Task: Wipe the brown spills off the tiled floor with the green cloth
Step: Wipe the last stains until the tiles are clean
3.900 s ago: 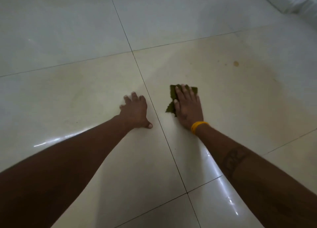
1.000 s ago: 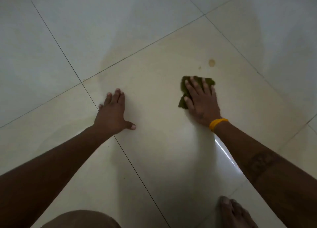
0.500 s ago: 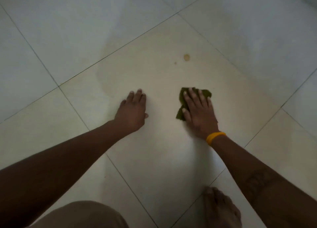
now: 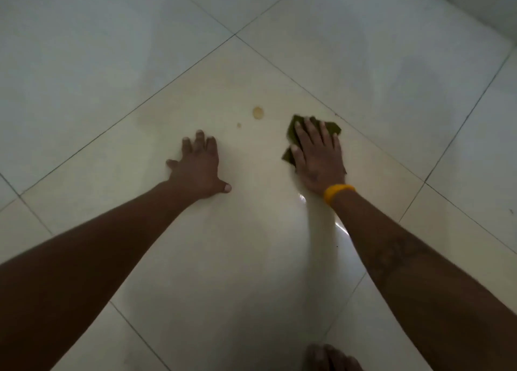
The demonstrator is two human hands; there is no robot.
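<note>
Glossy cream tiled floor [image 4: 223, 259] with dark grout lines. On it: a green cloth [image 4: 334, 129] at right, brown spills [image 4: 257, 112] just left, farther away.

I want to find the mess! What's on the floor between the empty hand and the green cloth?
Head view: bare pale tile between left hand and green cloth; two brown spots just beyond.

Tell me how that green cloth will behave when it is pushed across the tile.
The green cloth looks thin and crumpled, so probably floppy, apt to bunch. The right hand presses it flat; on this glossy tiled floor it likely slides easily.
</note>
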